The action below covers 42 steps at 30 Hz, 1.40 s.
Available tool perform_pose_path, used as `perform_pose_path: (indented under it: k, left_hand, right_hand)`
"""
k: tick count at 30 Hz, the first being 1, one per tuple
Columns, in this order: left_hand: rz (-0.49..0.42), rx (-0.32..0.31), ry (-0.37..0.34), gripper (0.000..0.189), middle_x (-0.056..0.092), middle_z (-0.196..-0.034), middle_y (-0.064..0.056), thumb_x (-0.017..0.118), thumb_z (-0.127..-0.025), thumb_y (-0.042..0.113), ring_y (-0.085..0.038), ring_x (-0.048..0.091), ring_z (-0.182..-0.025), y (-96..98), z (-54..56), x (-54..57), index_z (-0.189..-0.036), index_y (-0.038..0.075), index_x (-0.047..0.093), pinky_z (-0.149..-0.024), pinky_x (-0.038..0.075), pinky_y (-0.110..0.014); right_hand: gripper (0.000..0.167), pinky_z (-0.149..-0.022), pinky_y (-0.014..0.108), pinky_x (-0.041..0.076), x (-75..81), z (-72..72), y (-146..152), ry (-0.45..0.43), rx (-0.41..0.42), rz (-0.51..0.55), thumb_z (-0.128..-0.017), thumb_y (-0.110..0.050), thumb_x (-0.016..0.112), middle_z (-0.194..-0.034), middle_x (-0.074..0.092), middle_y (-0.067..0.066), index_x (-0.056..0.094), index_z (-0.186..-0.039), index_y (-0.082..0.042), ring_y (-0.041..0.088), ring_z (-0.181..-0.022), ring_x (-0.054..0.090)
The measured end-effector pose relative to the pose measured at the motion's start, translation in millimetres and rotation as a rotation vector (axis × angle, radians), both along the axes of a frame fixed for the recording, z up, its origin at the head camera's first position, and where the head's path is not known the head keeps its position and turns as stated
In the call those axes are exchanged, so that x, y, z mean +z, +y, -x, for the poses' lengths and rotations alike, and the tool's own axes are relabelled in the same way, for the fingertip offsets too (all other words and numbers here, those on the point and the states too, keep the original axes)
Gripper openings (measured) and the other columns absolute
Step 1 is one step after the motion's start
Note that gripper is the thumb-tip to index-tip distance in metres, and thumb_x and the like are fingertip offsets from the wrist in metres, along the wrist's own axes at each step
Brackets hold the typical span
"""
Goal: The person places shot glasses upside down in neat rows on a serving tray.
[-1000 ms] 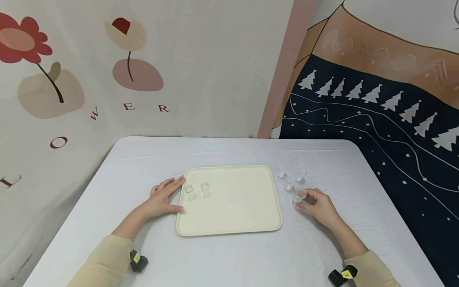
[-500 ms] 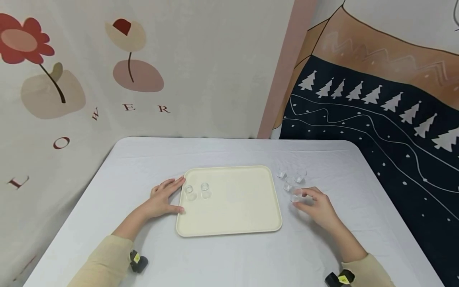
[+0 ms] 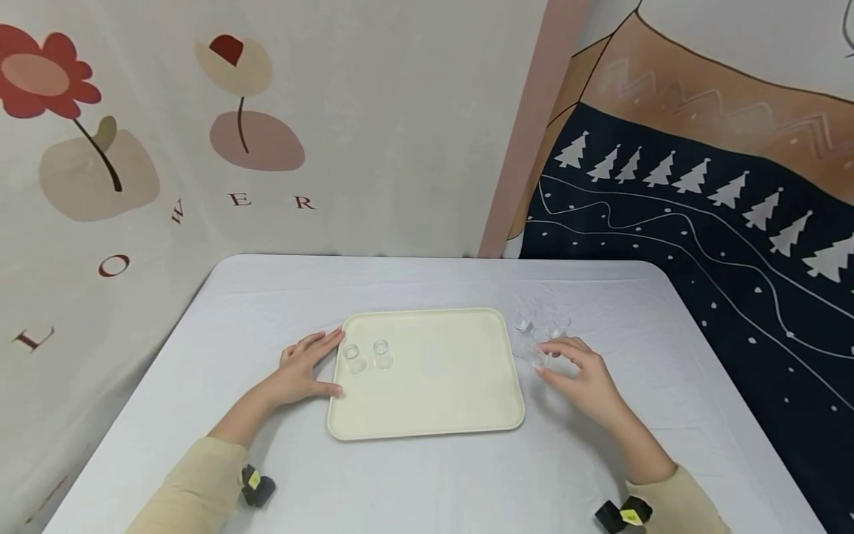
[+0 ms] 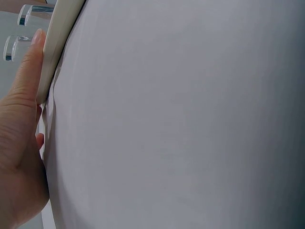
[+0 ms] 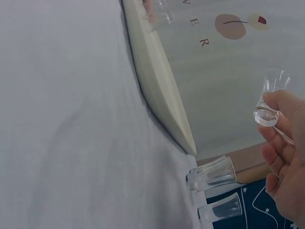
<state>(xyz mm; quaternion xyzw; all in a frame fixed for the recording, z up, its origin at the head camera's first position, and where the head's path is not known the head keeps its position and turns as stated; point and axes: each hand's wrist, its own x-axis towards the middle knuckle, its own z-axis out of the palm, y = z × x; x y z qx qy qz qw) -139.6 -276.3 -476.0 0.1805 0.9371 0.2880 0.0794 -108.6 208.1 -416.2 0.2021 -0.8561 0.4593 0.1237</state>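
Note:
My left hand point(image 3: 303, 371) rests against the left edge of the cream tray point(image 3: 434, 415), its thumb and fingers spread and touching the rim. Two clear shot glasses stand upside down near it: a left glass point(image 3: 353, 360) and a right glass point(image 3: 382, 354). Beyond the tray's right edge, my right hand point(image 3: 583, 374) pinches another clear shot glass point(image 5: 270, 98) between thumb and fingers. That glass is tilted above the table, its thick base low and its wide mouth upward. More shot glasses point(image 5: 214, 174) stand upright on the table close by, partly hidden behind the right hand in the head view.
A white cloth covers the table point(image 3: 427, 482), with the tray in its middle. Behind hang a flower-print curtain point(image 3: 400, 126) and a dark tree-patterned cloth point(image 3: 667, 215). Black wrist cameras sit at both sleeves.
My right hand has lifted the shot glass and carried it left and slightly away, toward the tray's right edge. The left hand and tray have stayed in place.

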Motion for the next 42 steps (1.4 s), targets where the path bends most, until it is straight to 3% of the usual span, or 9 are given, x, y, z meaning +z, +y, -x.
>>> perform_pose_path:
  k: [4,12,18,23,32,42]
  left_hand:
    - [0.000,-0.001,0.000,0.108,0.021,-0.157,-0.009,0.080,-0.068,0.051,-0.039,0.011,-0.140,-0.1,0.3,-0.4,-0.151,0.008,0.026,-0.103,0.006,-0.060]
    - [-0.001,-0.001,-0.004,0.108,0.021,-0.157,-0.009,0.080,-0.068,0.050,-0.039,0.010,-0.140,-0.1,0.9,-0.2,-0.151,0.008,0.026,-0.103,0.006,-0.060]
    - [-0.005,-0.003,-0.006,0.108,0.021,-0.157,-0.010,0.080,-0.068,0.050,-0.039,0.010,-0.140,0.1,1.1,0.9,-0.151,0.007,0.026,-0.103,0.006,-0.060]
    - [-0.002,-0.002,-0.004,0.109,0.021,-0.157,-0.009,0.080,-0.067,0.050,-0.039,0.010,-0.140,0.0,1.3,0.8,-0.151,0.008,0.026,-0.103,0.006,-0.060]
    - [0.000,-0.005,-0.002,0.109,0.020,-0.158,-0.009,0.080,-0.068,0.051,-0.039,0.010,-0.140,0.4,1.0,1.6,-0.151,0.008,0.026,-0.103,0.005,-0.060]
    - [0.008,-0.005,0.002,0.109,0.020,-0.157,-0.009,0.079,-0.068,0.051,-0.039,0.011,-0.140,0.1,0.9,0.6,-0.152,0.008,0.025,-0.103,0.006,-0.060]
  right_hand:
    - [0.030,-0.084,0.030,0.040,23.8,-8.8,-14.8,0.008,0.020,0.010,-0.076,0.009,0.075,-0.100,0.066,0.015,0.069,-0.105,0.003,0.023,-0.094,0.054]
    - [0.030,-0.088,0.018,0.040,30.0,-3.5,-25.8,0.053,0.076,0.033,-0.076,0.010,0.074,-0.102,0.064,0.013,0.069,-0.106,0.004,0.021,-0.099,0.054]
    - [0.031,-0.089,0.018,0.040,34.1,-0.2,-35.1,0.070,0.095,0.053,-0.076,0.011,0.074,-0.102,0.064,0.013,0.069,-0.106,0.006,0.020,-0.099,0.054]
    - [0.030,-0.080,0.022,0.040,37.6,3.4,-44.9,0.103,0.128,0.076,-0.075,0.012,0.074,-0.101,0.064,0.016,0.068,-0.103,0.006,0.023,-0.094,0.054]
    - [0.028,-0.077,0.033,0.038,40.1,6.7,-71.2,0.010,0.171,0.098,-0.079,0.007,0.074,-0.106,0.064,0.016,0.067,-0.106,0.005,0.030,-0.096,0.054]
    - [0.027,-0.074,0.029,0.037,31.1,17.6,-105.1,0.037,0.247,0.166,-0.076,0.009,0.074,-0.101,0.065,0.018,0.068,-0.102,0.006,0.037,-0.087,0.053]
